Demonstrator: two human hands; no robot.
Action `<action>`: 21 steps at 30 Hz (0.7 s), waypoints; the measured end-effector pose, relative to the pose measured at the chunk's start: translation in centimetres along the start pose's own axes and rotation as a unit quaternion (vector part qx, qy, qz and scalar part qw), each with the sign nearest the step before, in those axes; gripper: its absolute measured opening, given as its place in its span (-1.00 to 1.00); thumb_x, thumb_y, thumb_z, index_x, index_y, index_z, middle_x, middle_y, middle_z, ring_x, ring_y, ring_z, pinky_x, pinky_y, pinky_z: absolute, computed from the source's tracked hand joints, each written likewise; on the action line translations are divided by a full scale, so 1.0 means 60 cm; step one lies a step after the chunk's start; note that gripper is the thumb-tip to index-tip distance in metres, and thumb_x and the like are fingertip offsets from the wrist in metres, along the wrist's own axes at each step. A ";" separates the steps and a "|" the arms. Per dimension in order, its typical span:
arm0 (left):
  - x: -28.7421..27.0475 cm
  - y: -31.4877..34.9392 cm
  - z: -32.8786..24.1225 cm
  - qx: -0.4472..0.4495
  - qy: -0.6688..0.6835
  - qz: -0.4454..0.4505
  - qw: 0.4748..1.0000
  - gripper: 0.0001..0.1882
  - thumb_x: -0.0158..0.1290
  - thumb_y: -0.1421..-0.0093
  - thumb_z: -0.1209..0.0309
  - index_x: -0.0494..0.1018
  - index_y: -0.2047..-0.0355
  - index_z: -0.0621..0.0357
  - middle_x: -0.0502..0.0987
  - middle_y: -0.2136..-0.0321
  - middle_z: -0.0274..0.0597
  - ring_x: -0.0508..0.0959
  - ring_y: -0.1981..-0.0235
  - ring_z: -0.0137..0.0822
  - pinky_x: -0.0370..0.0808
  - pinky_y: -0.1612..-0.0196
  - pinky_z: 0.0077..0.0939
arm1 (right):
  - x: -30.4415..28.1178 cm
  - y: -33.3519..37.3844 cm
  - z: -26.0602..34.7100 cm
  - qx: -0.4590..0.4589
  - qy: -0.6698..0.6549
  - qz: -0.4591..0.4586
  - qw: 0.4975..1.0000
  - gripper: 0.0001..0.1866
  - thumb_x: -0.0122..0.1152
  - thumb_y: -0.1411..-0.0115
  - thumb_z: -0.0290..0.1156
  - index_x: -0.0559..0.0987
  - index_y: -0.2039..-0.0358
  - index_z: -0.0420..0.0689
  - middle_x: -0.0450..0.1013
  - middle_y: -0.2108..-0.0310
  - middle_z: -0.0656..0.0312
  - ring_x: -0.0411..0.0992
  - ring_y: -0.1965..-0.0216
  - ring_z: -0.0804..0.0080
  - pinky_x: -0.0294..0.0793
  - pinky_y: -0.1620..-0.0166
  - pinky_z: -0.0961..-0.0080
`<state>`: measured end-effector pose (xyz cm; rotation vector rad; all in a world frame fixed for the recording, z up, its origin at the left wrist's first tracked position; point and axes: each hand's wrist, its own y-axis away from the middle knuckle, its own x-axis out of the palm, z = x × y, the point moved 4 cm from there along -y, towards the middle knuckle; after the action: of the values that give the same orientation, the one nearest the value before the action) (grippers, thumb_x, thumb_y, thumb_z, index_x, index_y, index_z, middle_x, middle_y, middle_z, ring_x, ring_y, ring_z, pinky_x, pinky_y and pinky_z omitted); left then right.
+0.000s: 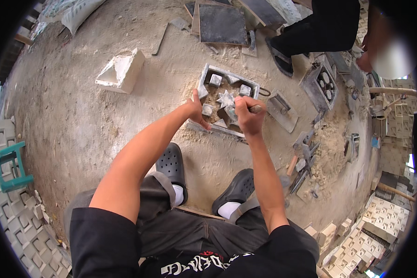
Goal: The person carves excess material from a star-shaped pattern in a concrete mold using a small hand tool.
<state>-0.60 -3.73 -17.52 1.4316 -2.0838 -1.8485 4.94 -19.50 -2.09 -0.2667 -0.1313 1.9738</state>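
A rectangular metal mould [229,73] lies on the ground ahead of my feet. Inside it stand a star-shaped block [225,98] in the middle and several small square and pointed blocks around it, with sandy material between them. My left hand [197,112] is spread against the mould's left side, thumb and fingers apart. Closed around the handle of a small trowel [255,109], my right hand [249,118] is over the mould's right half. The trowel's blade points down inside, beside the star, partly hidden by my hand.
A hollow off-white block [123,72] sits at the far left. To the right lie a flat float [282,112], another mould with round shapes [323,85], hand tools [303,162] and a sand heap [331,153]. Another person's foot [280,58] is close by. A green stool [13,167] stands left.
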 end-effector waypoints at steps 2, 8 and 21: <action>-0.002 0.002 -0.013 0.002 -0.003 -0.001 1.000 0.76 0.46 0.59 -0.15 -0.71 -0.19 0.38 0.07 -0.18 0.40 0.21 -0.19 0.13 0.10 -0.28 -0.37 | -0.002 0.006 0.000 -0.017 0.002 0.016 1.000 -0.63 0.08 -0.10 -0.54 0.23 0.79 -0.24 0.08 0.81 0.44 0.01 0.69 0.73 -0.03 0.65 0.55; -0.010 0.000 -0.012 0.015 -0.020 -0.004 1.000 0.76 0.45 0.57 -0.16 -0.75 -0.18 0.36 0.07 -0.18 0.41 0.20 -0.20 0.13 0.11 -0.27 -0.35 | 0.007 -0.002 -0.045 0.035 -0.012 0.047 0.998 -0.70 0.08 -0.13 -0.51 0.39 0.74 -0.26 0.20 0.77 0.44 0.09 0.70 0.74 0.03 0.64 0.60; -0.014 0.004 -0.033 0.004 -0.046 0.011 0.999 0.77 0.43 0.57 -0.20 -0.75 -0.17 0.38 0.05 -0.19 0.43 0.21 -0.20 0.15 0.12 -0.27 -0.34 | -0.035 0.025 -0.075 0.015 0.125 -0.285 0.950 -0.61 0.06 -0.17 -0.39 0.30 0.78 -0.14 0.15 0.80 0.44 0.05 0.72 0.71 0.02 0.64 0.57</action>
<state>0.84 -4.79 -16.27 1.3446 -2.1417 -1.9346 5.54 -22.18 -6.49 -0.4074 -0.0094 1.3543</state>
